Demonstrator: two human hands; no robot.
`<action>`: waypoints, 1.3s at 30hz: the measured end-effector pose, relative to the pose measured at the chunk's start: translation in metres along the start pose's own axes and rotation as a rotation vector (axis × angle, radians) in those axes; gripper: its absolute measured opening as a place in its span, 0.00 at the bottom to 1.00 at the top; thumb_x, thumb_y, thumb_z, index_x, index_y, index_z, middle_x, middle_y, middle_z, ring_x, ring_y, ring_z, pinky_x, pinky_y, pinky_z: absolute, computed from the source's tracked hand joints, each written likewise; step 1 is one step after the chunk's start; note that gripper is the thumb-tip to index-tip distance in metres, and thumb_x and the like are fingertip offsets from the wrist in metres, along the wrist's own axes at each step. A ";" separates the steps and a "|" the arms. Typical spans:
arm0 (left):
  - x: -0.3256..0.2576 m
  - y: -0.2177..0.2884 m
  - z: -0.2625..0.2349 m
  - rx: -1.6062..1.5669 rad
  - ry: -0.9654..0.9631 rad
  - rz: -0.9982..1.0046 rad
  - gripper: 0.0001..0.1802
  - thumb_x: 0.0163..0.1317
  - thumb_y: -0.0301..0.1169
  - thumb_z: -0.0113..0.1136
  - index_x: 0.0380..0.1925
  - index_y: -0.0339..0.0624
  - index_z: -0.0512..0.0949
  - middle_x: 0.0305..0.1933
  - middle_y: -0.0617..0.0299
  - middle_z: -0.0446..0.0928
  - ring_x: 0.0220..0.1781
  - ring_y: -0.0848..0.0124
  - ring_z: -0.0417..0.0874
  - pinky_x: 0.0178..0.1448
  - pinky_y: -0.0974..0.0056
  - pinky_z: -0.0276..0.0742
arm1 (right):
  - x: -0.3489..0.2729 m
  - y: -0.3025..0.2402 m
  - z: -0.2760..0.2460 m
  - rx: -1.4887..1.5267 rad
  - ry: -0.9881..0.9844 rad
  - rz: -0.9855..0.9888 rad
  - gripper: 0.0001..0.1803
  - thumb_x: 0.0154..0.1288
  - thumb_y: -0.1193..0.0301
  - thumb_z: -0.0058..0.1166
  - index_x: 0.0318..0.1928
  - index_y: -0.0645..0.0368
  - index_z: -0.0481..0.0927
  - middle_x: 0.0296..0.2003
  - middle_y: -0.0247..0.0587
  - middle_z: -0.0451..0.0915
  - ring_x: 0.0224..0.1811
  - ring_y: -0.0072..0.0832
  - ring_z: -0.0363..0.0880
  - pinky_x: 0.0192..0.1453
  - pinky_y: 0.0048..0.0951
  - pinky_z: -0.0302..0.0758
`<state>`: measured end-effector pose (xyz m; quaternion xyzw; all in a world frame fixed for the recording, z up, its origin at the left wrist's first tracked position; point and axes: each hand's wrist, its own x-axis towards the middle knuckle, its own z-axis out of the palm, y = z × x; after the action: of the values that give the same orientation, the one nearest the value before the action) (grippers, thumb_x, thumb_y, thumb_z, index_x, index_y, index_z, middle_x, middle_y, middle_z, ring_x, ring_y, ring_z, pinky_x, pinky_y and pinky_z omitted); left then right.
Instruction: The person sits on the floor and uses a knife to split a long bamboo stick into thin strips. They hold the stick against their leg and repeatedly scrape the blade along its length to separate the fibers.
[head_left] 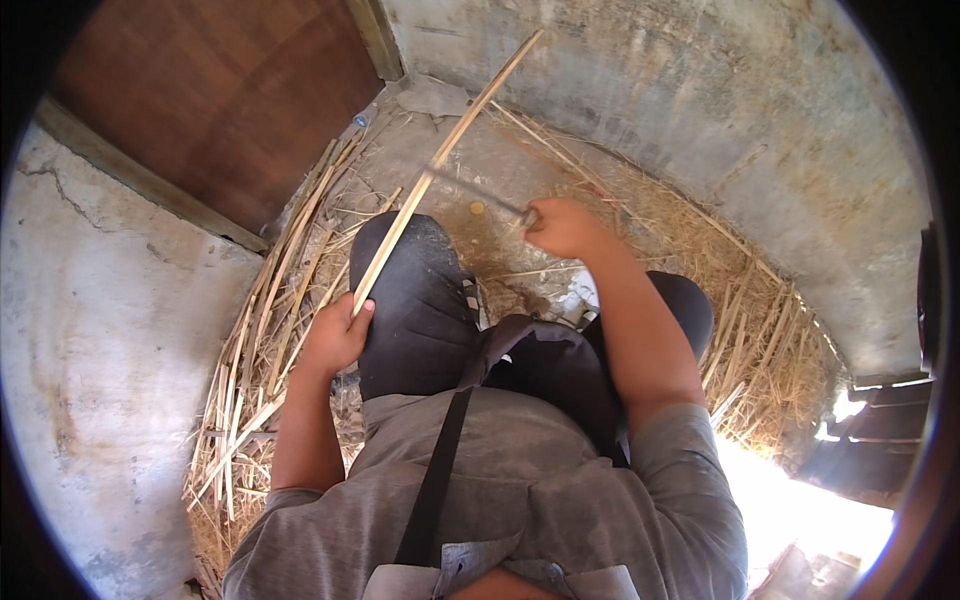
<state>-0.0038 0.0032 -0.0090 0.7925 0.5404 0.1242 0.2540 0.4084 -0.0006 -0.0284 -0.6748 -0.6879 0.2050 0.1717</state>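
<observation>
Left hand gripping bamboo strip pointing to one o'clock, right hand clenching blurred knife, aiming toward ten

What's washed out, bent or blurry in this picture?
Head view: white glare washes out the lower right; the right wall looks bowed; the thin blade in the right hand is smeared, probably by motion; the pale strip in the left hand looks sharper.

The left hand, left of the frame's centre, grips with its thumb uppermost, its bare forearm rising from the lower left, while the right hand, just above centre-right, curls fist-like, its forearm slanting up leftward.
</observation>
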 end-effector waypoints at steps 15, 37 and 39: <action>0.000 0.005 -0.008 0.009 -0.044 -0.060 0.21 0.75 0.47 0.56 0.39 0.37 0.78 0.33 0.40 0.82 0.39 0.39 0.83 0.45 0.45 0.76 | 0.000 -0.010 -0.003 0.029 -0.069 0.110 0.26 0.57 0.56 0.69 0.50 0.61 0.84 0.44 0.59 0.84 0.50 0.56 0.83 0.53 0.49 0.79; -0.004 0.009 -0.019 0.102 -0.060 0.011 0.24 0.73 0.49 0.56 0.34 0.36 0.75 0.31 0.38 0.81 0.39 0.36 0.82 0.45 0.41 0.76 | 0.005 -0.018 0.007 -0.013 -0.189 -0.123 0.26 0.57 0.53 0.68 0.45 0.63 0.84 0.39 0.59 0.84 0.47 0.56 0.83 0.51 0.49 0.78; -0.004 0.005 -0.015 0.108 -0.051 0.021 0.24 0.73 0.50 0.55 0.35 0.36 0.75 0.31 0.38 0.81 0.39 0.36 0.82 0.45 0.41 0.76 | 0.005 -0.010 0.002 0.020 -0.137 -0.040 0.28 0.58 0.52 0.68 0.47 0.64 0.84 0.41 0.60 0.84 0.48 0.56 0.83 0.52 0.49 0.78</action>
<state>-0.0082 0.0022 0.0066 0.8136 0.5313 0.0775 0.2232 0.3983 0.0037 -0.0249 -0.6436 -0.7093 0.2540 0.1347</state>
